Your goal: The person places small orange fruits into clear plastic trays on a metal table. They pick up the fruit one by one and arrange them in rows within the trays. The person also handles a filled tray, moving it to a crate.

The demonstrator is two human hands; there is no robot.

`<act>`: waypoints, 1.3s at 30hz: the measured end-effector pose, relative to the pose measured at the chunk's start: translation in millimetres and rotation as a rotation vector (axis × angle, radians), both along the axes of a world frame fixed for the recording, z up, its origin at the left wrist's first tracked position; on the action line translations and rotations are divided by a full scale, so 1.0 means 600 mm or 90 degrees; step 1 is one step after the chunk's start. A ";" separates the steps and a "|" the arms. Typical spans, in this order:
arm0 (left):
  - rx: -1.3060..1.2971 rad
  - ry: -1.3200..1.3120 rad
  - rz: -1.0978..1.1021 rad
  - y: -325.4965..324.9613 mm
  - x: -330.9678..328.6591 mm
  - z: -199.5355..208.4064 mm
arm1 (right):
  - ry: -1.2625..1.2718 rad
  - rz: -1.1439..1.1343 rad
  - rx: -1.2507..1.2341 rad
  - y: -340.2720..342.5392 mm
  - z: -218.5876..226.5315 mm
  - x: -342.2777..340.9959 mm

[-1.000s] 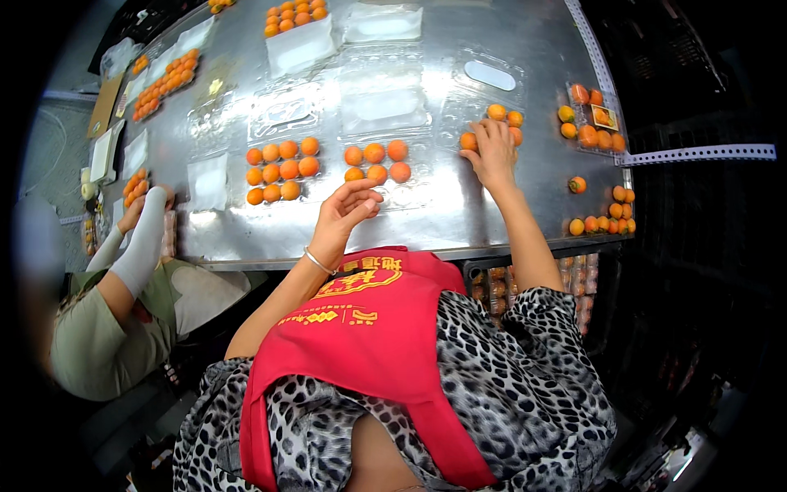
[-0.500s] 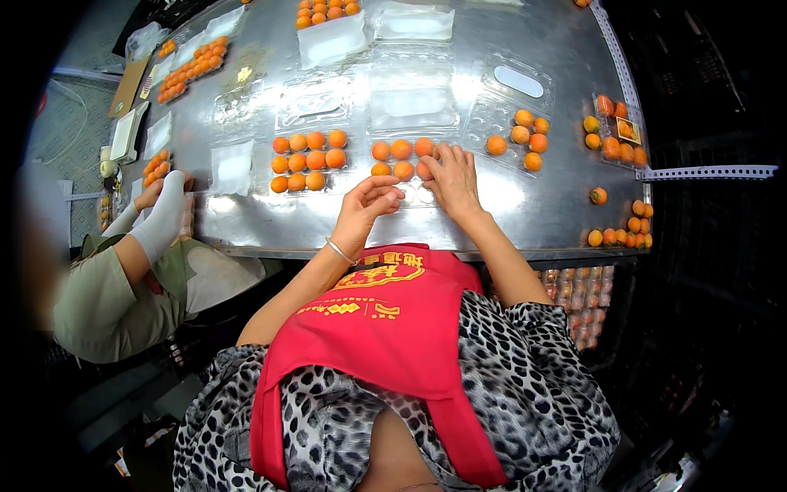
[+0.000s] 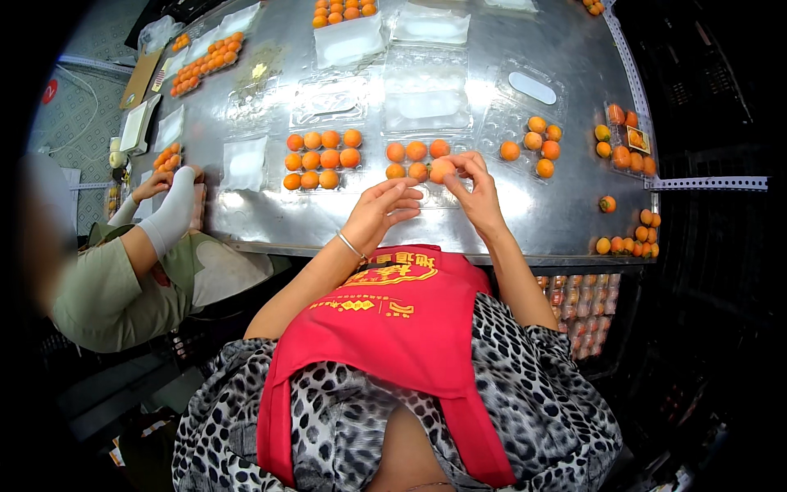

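My right hand (image 3: 478, 195) pinches an orange persimmon (image 3: 442, 170) at the near right corner of a clear plastic tray. Several other persimmons (image 3: 416, 150) sit in two rows in that tray. Just in front of it, my left hand (image 3: 384, 211) hovers with its fingers stretched out and nothing in them. To the left stands a clear tray of persimmons (image 3: 322, 159) in three rows. On the right, loosely spaced persimmons (image 3: 532, 141) lie in and around another clear tray.
Padded white sheets (image 3: 348, 41) and clear trays (image 3: 332, 98) cover the metal table's middle. A packed tray (image 3: 630, 150) and loose persimmons (image 3: 639, 246) are at the right edge. At left, a co-worker's sleeved arm (image 3: 170, 205) reaches to more fruit.
My right hand has drawn the corner persimmon up and slightly toward me, off its place in the row. My left hand stays beside the tray. The whole view has shifted a little.
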State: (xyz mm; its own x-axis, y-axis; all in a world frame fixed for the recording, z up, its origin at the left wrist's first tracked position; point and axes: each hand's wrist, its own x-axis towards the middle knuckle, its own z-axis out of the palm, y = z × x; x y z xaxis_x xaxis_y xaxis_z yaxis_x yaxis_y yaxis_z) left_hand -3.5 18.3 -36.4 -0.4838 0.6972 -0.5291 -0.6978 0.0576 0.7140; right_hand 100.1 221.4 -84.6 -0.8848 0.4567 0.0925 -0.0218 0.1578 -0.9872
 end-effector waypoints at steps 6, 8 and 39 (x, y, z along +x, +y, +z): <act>0.078 -0.159 -0.152 0.011 -0.023 0.049 | 0.053 0.097 -0.097 -0.026 0.046 0.027; 0.055 -0.123 -0.185 0.010 -0.026 0.050 | 0.060 0.099 -0.059 -0.033 0.059 0.031; 0.099 0.630 -0.032 0.011 0.013 0.062 | -0.001 0.059 -0.249 -0.068 0.057 0.028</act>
